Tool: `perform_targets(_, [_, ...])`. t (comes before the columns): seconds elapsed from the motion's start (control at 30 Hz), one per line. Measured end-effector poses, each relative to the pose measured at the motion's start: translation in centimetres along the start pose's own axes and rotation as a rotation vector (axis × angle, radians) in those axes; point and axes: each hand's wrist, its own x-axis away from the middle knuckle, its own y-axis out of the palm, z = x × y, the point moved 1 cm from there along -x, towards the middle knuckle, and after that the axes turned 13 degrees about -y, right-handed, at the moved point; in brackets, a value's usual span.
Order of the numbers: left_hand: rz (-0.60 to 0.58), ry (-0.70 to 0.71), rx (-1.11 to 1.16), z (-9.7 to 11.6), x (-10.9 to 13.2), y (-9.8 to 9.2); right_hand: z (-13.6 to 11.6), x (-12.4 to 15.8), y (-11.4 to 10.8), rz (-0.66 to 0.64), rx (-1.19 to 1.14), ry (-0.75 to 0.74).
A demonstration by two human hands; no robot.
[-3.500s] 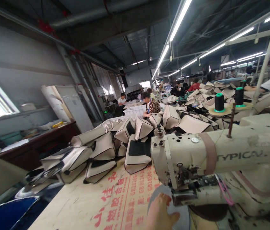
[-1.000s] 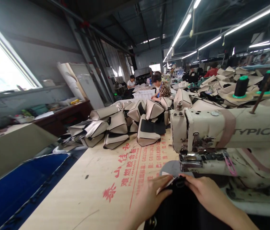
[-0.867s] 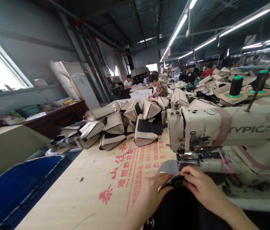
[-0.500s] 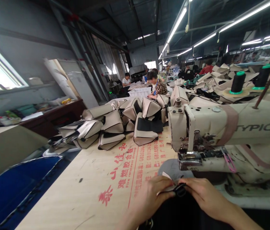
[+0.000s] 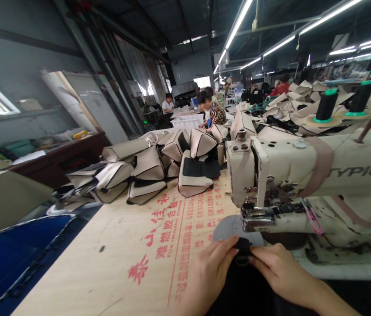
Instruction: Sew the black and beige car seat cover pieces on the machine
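My left hand and right hand nearly closed, fingertips pinching either side of a soft black fabric piece, its upper edge near a cream-coloured metal sewing machine, pale red-printed plywood board to the left.

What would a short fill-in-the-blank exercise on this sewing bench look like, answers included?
The left hand and right hand both grip material coloured ____.
The large lettering printed on the wooden board is ____.
The small loop on the sewing machine is ____.

Missing words: black; red; pink.
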Motion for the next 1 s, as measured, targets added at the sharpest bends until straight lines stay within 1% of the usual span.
perform_targets(0.07, [-0.004, 0.074, -0.081, -0.3, 0.1, -0.3, 0.0, -0.1, 0.0, -0.004, 0.009, 0.009])
perform_targets(0.17, [-0.002, 0.134, -0.216, -0.3, 0.5, -1.2, 0.1, -0.2, 0.0, -0.004, 0.002, 0.011])
perform_targets(0.2, [-0.03, 0.158, -0.25, -0.2, 0.6, -1.5, 0.2, -0.1, 0.0, 0.001, 0.001, 0.014])
perform_targets(0.27, [-0.142, 0.2, -0.3, 0.3, 0.6, -2.1, 0.2, 0.0, 0.0, 0.004, -0.005, 0.018])
perform_targets(0.33, [-0.261, 0.193, -0.323, 0.9, 0.4, -2.6, 0.2, 0.1, -0.1, -0.004, -0.01, 0.015])
perform_targets(0.37, [-0.302, 0.176, -0.324, 1.1, 0.2, -2.8, 0.2, 0.1, -0.1, -0.011, -0.008, 0.012])
perform_targets(0.5, [-0.366, 0.128, -0.3, 1.4, -0.3, -3.1, 0.3, 0.1, 0.1, -0.05, 0.01, -0.006])
perform_targets(0.57, [-0.396, 0.108, -0.279, 1.4, -0.5, -3.1, 0.6, 0.1, 0.4, -0.037, -0.002, -0.02])
perform_targets(0.67, [-0.405, 0.066, -0.187, 1.4, -0.7, -3.4, 1.4, 0.2, 0.7, 0.029, -0.016, -0.009])
perform_targets(0.73, [-0.4, 0.047, -0.117, 1.5, -1.0, -3.7, 1.8, 0.3, 0.7, 0.065, 0.027, -0.009])
perform_targets(0.8, [-0.406, 0.039, -0.068, 1.4, -1.2, -3.8, 1.9, 0.3, 0.5, 0.058, 0.137, -0.101])
perform_targets(0.9, [-0.391, 0.002, 0.009, 1.0, -1.2, -3.3, 1.6, 0.0, -0.1, 0.048, 0.328, -0.33])
perform_targets(0.93, [-0.372, -0.026, 0.039, 0.7, -1.2, -3.0, 1.5, 0.0, -0.2, 0.058, 0.365, -0.375])
perform_targets(1.0, [-0.262, -0.143, 0.107, 0.2, -1.1, -2.2, 1.6, -0.1, -0.2, 0.076, 0.385, -0.394])
